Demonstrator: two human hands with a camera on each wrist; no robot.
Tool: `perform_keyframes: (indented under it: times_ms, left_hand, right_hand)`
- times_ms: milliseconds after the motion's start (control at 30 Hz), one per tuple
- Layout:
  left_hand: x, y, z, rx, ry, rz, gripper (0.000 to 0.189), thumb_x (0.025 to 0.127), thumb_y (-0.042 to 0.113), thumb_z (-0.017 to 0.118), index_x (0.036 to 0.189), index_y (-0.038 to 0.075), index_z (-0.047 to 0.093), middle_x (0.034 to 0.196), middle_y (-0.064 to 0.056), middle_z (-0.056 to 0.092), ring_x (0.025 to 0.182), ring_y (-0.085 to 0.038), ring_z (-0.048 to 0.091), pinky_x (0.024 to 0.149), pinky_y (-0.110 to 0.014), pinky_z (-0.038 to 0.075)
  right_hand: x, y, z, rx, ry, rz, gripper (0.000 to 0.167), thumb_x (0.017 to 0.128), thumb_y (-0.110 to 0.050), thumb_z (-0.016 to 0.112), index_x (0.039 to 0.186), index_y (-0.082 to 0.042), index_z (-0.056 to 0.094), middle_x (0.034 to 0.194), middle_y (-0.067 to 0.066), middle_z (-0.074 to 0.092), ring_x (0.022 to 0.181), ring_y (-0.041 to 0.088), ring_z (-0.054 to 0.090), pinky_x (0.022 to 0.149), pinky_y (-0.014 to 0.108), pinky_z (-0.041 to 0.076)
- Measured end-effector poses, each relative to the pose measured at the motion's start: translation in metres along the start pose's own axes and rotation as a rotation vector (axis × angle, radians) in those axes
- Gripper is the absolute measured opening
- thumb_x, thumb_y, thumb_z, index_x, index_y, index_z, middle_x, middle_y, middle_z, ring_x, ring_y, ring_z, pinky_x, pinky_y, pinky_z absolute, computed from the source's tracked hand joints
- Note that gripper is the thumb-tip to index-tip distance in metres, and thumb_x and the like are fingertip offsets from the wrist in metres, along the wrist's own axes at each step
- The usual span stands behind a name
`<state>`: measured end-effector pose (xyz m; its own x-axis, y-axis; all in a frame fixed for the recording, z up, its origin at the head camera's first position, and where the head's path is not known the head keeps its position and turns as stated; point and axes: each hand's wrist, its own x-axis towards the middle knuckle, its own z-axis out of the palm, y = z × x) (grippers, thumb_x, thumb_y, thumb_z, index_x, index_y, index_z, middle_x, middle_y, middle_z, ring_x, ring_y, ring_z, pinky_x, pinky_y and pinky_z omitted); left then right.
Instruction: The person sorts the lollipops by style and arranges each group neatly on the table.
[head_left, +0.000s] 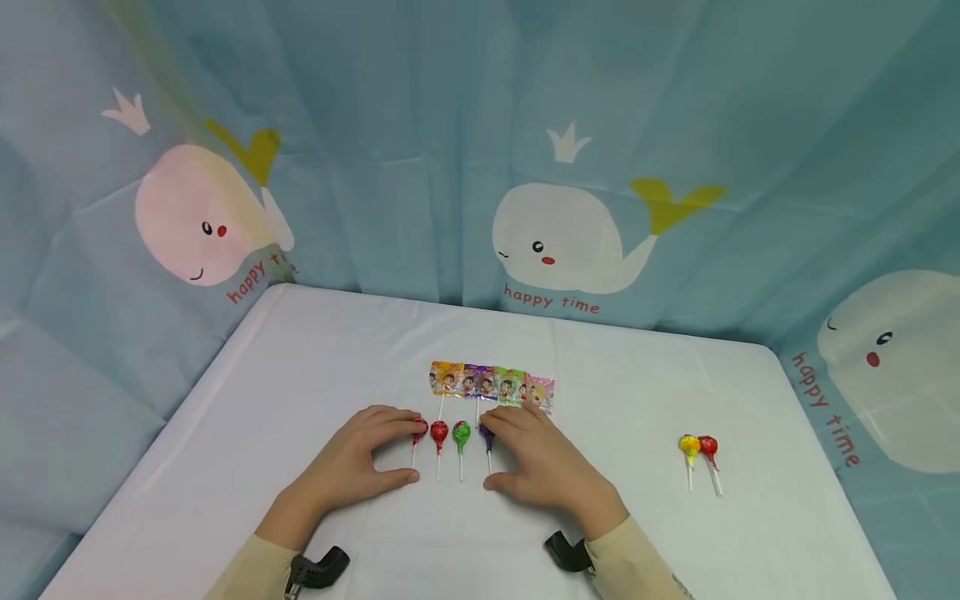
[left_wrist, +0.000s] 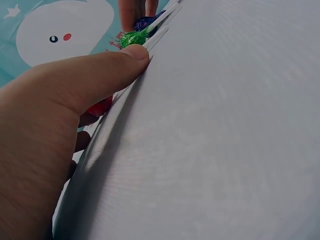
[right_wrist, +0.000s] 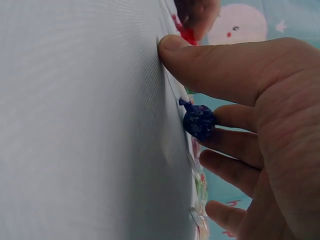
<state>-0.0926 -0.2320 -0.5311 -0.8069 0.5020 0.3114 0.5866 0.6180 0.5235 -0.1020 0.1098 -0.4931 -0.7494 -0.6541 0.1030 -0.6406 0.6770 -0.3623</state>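
Observation:
Several wrapped lollipops lie side by side on the white table, sticks toward me. At the row's left end, my left hand (head_left: 371,454) touches the head of a red lollipop (head_left: 420,427) with its fingertips, thumb near the stick's lower end. Another red lollipop (head_left: 439,432) and a green lollipop (head_left: 461,432) lie between the hands. My right hand (head_left: 543,458) rests its fingers against the dark blue lollipop (right_wrist: 199,121) at the right end. Its thumb touches the table near that stick. Neither hand's fingers close round a lollipop.
Just behind the row lie flat lollipops in printed packets, orange (head_left: 447,378), purple (head_left: 480,381), green (head_left: 511,386) and pink (head_left: 540,393). Farther right, a yellow lollipop (head_left: 689,445) and a red lollipop (head_left: 708,447) lie together. A blue whale-print curtain (head_left: 405,217) hangs behind the table.

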Motion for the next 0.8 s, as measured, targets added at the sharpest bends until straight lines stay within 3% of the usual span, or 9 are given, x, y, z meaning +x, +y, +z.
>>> perform_keyframes:
  times_ms: [300, 433, 800]
  left_hand:
    - [0.001, -0.004, 0.002, -0.016, 0.002, 0.03, 0.065, 0.082, 0.045, 0.097, 0.142, 0.032, 0.073, 0.149, 0.008, 0.066, 0.138, -0.021, 0.057, 0.116, -0.05, 0.043]
    - [0.005, -0.004, 0.002, -0.024, -0.002, 0.03, 0.065, 0.084, 0.046, 0.096, 0.142, 0.032, 0.073, 0.149, 0.008, 0.066, 0.138, -0.021, 0.057, 0.115, -0.051, 0.043]
    - [0.002, -0.003, 0.0, -0.028, -0.021, -0.005, 0.065, 0.083, 0.045, 0.096, 0.143, 0.035, 0.072, 0.15, 0.009, 0.065, 0.138, -0.019, 0.056, 0.116, -0.052, 0.044]
  right_hand:
    - [0.001, -0.001, -0.001, -0.038, 0.002, -0.015, 0.084, 0.089, -0.048, 0.09, 0.156, -0.009, 0.06, 0.157, 0.006, 0.058, 0.15, 0.025, 0.049, 0.132, 0.053, 0.026]
    - [-0.004, 0.003, -0.011, -0.023, 0.045, -0.028, 0.085, 0.087, -0.048, 0.091, 0.155, -0.006, 0.06, 0.156, 0.009, 0.059, 0.148, 0.027, 0.051, 0.131, 0.052, 0.028]
    - [-0.041, 0.022, -0.031, -0.021, 0.133, -0.013, 0.076, 0.09, -0.04, 0.091, 0.151, -0.006, 0.063, 0.156, 0.013, 0.059, 0.149, 0.029, 0.051, 0.131, 0.054, 0.029]
